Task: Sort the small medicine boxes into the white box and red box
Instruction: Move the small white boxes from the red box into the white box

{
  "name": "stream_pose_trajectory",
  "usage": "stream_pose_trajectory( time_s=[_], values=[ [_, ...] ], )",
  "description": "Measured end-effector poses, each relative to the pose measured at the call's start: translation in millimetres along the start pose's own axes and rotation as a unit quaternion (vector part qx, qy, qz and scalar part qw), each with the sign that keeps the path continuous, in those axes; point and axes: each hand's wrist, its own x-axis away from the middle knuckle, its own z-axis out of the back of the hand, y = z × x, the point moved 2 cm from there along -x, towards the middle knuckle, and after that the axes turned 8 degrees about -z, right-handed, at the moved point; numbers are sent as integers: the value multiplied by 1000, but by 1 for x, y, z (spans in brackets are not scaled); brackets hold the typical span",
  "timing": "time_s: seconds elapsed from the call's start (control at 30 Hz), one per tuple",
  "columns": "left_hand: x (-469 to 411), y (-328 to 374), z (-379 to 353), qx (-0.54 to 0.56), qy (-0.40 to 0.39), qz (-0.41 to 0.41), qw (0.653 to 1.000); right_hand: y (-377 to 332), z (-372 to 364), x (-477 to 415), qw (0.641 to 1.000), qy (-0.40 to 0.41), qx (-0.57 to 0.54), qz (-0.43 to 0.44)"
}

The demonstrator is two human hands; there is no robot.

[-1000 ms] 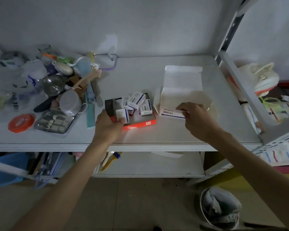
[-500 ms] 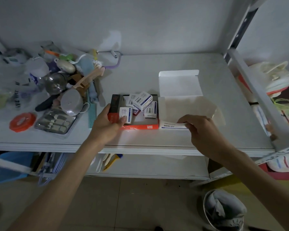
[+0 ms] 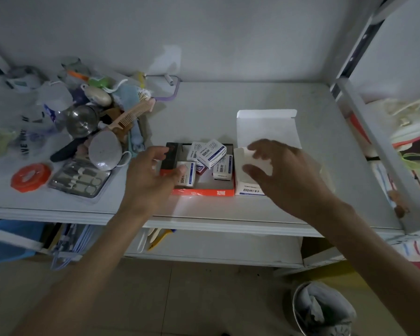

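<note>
A shallow red box (image 3: 201, 192) lies on the white shelf with several small white-and-blue medicine boxes in it, one on top (image 3: 211, 154) and one at the front left (image 3: 188, 178). The white box (image 3: 250, 190) stands touching its right side, with its lid (image 3: 267, 127) folded back. My left hand (image 3: 150, 175) hovers over the red box's left end, fingers apart, its thumb over the front-left small box. My right hand (image 3: 284, 175) is spread above the white box and hides most of its inside.
Clutter fills the shelf's left part: a pink comb (image 3: 129, 116), a metal cup (image 3: 81, 121), a manicure kit (image 3: 80, 180) and an orange lid (image 3: 30, 177). A slanted shelf upright (image 3: 378, 141) stands at the right. A bucket (image 3: 325, 311) sits on the floor below.
The white box was drawn left against the red box. My right hand has let go of its front wall and risen over it. My left hand's fingers have opened off the red box's corner.
</note>
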Motion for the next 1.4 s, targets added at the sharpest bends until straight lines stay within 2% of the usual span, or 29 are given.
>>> stream_pose_trajectory(
  time_s=[0.13, 0.23, 0.33, 0.47, 0.6, 0.73, 0.8, 0.93, 1.17, 1.4],
  values=[
    [-9, 2, -12, -158, -80, -3, 984, -28, -25, -37, 997, -49, -45, 40],
    [-11, 8, -21, -232, -92, -4, 968, -39, -46, -57, 994, -108, 11, 25],
    [-13, 8, -30, -282, -77, -55, 955, -47, -62, -65, 989, -126, 79, 15],
    [-11, 9, -31, -232, -57, -56, 969, -54, -69, -66, 994, -78, 73, -4],
    [-5, 13, -21, -158, -23, -88, 983, -47, -52, -63, 995, -54, -64, -55],
    [-1, 28, -2, -68, 31, -175, 982, -27, -1, -45, 980, 16, -175, -95],
    [-3, 41, 1, -54, 3, -211, 976, -10, 20, -33, 978, 33, -170, -119],
    [-10, 67, -10, -46, -70, -244, 966, 26, 25, -20, 974, 6, -150, -171],
    [-7, 104, -48, -4, -157, -280, 947, 61, 18, -2, 971, 4, -145, -190],
    [-10, 108, -87, -69, -238, -288, 925, 77, 10, 1, 972, 10, -118, -202]
  ],
)
